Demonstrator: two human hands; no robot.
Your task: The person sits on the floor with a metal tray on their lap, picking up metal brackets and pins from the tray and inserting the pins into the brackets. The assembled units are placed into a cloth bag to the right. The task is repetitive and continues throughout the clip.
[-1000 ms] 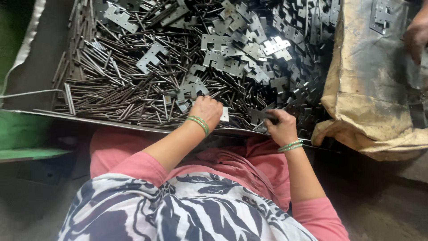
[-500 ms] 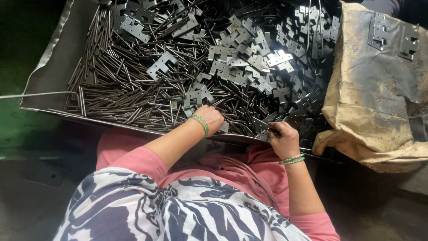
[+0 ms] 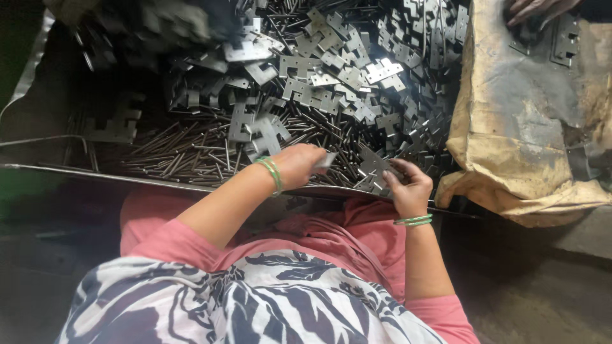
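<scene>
1. A large shallow metal tray (image 3: 38,169) fills the upper part of the view, its thin bright rim running across the left side and its sheet wall rising at the far left
2. To the right of the tray lies a worn tan sack (image 3: 510,127), stained dark grey over its middle and creased at its lower edge
3. A green surface (image 3: 19,185) shows just under the tray's rim at the left edge
4. The floor (image 3: 542,293) at the lower right is dark, dusty and bare-looking
5. Light is dim overall, brightest on the metal in the tray
</scene>
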